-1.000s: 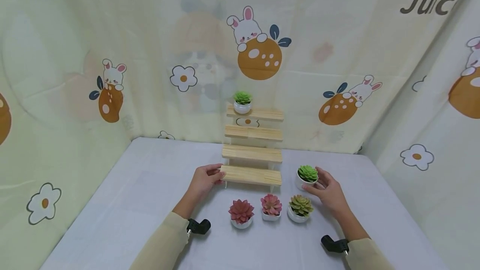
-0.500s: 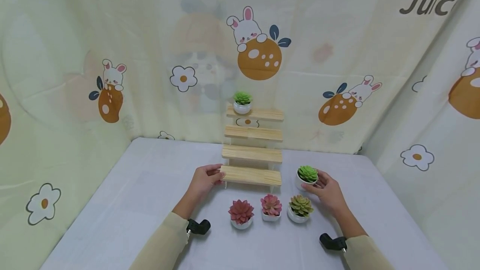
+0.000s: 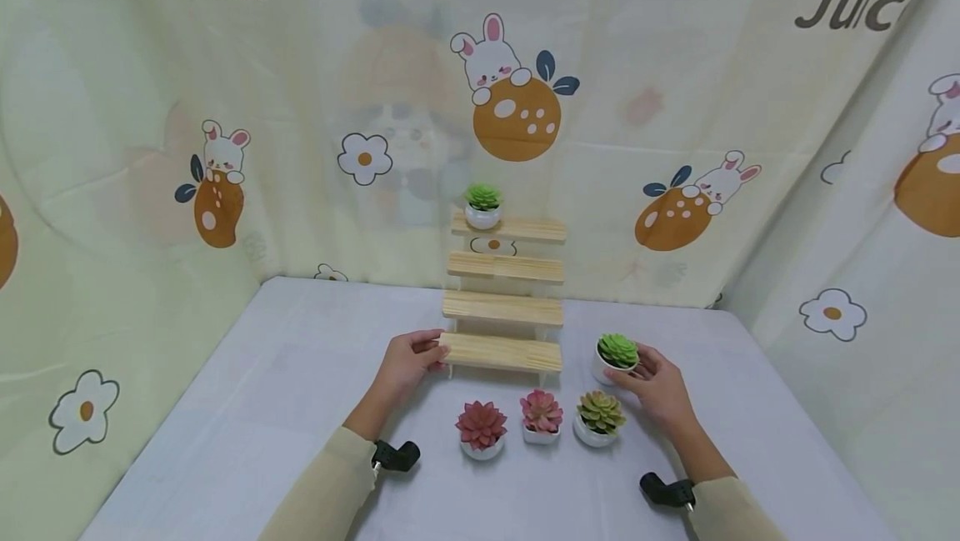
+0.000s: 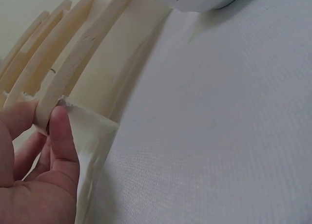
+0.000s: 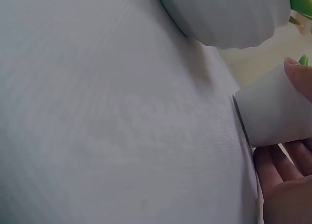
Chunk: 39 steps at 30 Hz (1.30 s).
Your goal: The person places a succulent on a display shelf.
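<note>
My left hand [image 3: 405, 368] pinches the left end of the lowest board on a stepped wooden display stand [image 3: 501, 353]. In the left wrist view, thumb and fingers close on that board end [image 4: 59, 87]. Off the stand's right side, my right hand [image 3: 663, 391] grips a bright green potted succulent [image 3: 618, 349] by its white pot. The right wrist view shows the thumb on one side of this pot [image 5: 273, 109] and fingers on the other, its base right at the cloth. On the top board, toward the left, sits another green succulent [image 3: 483, 206] in a round white pot.
In front of the stand, a dark red succulent [image 3: 481, 426], a pink succulent [image 3: 542, 413] and a yellow-green succulent [image 3: 599, 416] stand in a row on the white tablecloth [image 3: 315, 383]. A printed curtain [image 3: 300, 66] closes off the back and sides.
The green succulent in my right hand has shifted very slightly to the right. My left hand keeps its grip on the board, and the other pots stay where they were.
</note>
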Available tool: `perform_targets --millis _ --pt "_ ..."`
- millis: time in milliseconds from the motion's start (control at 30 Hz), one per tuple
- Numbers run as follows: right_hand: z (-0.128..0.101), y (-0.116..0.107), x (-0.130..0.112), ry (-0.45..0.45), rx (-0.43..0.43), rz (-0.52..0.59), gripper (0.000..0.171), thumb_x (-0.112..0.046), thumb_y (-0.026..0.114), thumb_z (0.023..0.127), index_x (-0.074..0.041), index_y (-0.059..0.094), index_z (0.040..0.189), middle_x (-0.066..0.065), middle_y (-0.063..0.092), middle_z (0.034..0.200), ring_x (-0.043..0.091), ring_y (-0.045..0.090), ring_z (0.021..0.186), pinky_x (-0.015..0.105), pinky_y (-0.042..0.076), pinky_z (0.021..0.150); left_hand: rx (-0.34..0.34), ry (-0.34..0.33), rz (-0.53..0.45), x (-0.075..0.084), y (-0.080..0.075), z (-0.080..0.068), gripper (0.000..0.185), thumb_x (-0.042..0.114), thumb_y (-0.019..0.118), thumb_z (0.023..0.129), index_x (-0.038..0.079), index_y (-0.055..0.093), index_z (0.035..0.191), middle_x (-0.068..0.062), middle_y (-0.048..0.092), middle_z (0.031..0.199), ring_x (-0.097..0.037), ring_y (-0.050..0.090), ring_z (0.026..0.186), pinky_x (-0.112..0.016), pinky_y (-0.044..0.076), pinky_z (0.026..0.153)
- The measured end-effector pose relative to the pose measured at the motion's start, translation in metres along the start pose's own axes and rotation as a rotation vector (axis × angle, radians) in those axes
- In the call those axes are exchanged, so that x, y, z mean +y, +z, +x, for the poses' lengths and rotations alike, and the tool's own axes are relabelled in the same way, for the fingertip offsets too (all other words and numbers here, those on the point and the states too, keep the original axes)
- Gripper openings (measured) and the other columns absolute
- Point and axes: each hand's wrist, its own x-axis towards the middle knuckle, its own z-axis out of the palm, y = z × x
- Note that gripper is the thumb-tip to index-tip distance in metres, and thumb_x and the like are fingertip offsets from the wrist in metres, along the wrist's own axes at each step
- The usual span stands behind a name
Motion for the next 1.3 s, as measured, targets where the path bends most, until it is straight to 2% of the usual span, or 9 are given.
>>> perform_targets --millis 67,167,300,400,500,567,900,1133,1300 --pt "-0.002 -0.001 0.000 -0.005 0.008 0.007 0.099 -0.048 0.083 0.083 -0.006 0.034 0.158 0.019 0.044 0.159 0.034 0.046 0.145 0.039 0.045 0.118 0.001 -0.005 0.005 0.001 0.000 0.000 0.037 0.000 0.071 0.093 -0.006 0.066 0.130 -0.017 0.071 0.106 -0.013 0.067 0.082 -0.029 0.066 0.074" --pt "-0.005 -0.004 -0.002 -0.032 0.021 0.025 0.097 -0.047 0.082 0.084 -0.006 0.035 0.158 0.018 0.045 0.158 0.034 0.048 0.144 0.015 0.051 0.105 0.000 -0.009 0.017 0.002 -0.001 -0.001 0.038 0.001 0.071 0.094 -0.006 0.066 0.130 -0.017 0.071 0.106 -0.013 0.068 0.082 -0.029 0.066 0.075" --pt "-0.008 -0.009 -0.006 -0.075 0.042 0.045 0.093 -0.046 0.082 0.085 -0.007 0.038 0.156 0.016 0.048 0.155 0.031 0.051 0.140 -0.002 0.044 0.087 0.000 -0.006 0.014 0.002 0.000 -0.002 0.037 0.001 0.071 0.094 -0.006 0.066 0.130 -0.018 0.071 0.107 -0.013 0.068 0.082 -0.030 0.066 0.076" --pt "-0.011 -0.011 -0.010 -0.085 0.059 0.037 0.091 -0.047 0.083 0.084 -0.009 0.041 0.156 0.013 0.051 0.153 0.015 0.057 0.129 -0.001 0.046 0.086 -0.002 -0.002 0.002 0.001 0.001 -0.003 0.036 0.000 0.071 0.094 -0.006 0.066 0.129 -0.018 0.072 0.106 -0.013 0.068 0.082 -0.032 0.066 0.077" --pt "-0.014 -0.014 -0.016 -0.099 0.064 0.042 0.090 -0.046 0.083 0.085 -0.009 0.041 0.155 0.014 0.051 0.153 -0.002 0.055 0.118 0.000 0.047 0.087 -0.004 -0.008 -0.003 0.001 0.002 -0.003 0.036 -0.001 0.071 0.094 -0.007 0.066 0.129 -0.018 0.072 0.106 -0.013 0.068 0.082 -0.031 0.066 0.077" --pt "-0.016 -0.015 -0.022 -0.116 0.069 0.052 0.088 -0.044 0.083 0.085 -0.009 0.042 0.155 0.014 0.051 0.152 -0.008 0.054 0.114 0.001 0.049 0.087 -0.005 -0.008 0.000 0.001 0.002 -0.002 0.037 0.000 0.071 0.094 -0.006 0.066 0.129 -0.018 0.071 0.106 -0.013 0.068 0.082 -0.031 0.066 0.076" --pt "-0.022 -0.014 -0.050 -0.144 0.049 0.058 0.088 -0.048 0.080 0.086 -0.012 0.042 0.155 0.013 0.052 0.152 0.005 0.058 0.123 0.005 0.053 0.089 -0.008 -0.012 -0.015 0.002 0.001 -0.002 0.037 -0.001 0.070 0.094 -0.008 0.065 0.130 -0.018 0.071 0.106 -0.012 0.068 0.081 -0.033 0.067 0.077" --pt "-0.023 -0.010 -0.072 -0.200 0.020 0.094 0.081 -0.041 0.082 0.087 -0.010 0.045 0.152 0.014 0.055 0.148 -0.006 0.059 0.114 0.007 0.054 0.090 -0.009 -0.009 -0.018 0.003 0.000 -0.002 0.038 -0.001 0.070 0.094 -0.007 0.064 0.131 -0.017 0.071 0.107 -0.012 0.068 0.082 -0.034 0.067 0.079" --pt "-0.021 -0.007 -0.086 -0.219 0.015 0.096 0.077 -0.041 0.082 0.087 -0.009 0.048 0.149 0.015 0.056 0.146 -0.008 0.059 0.112 0.007 0.054 0.091 -0.003 -0.008 -0.016 0.002 0.000 -0.001 0.037 -0.002 0.071 0.093 -0.007 0.066 0.129 -0.018 0.071 0.105 -0.013 0.068 0.081 -0.032 0.067 0.077"
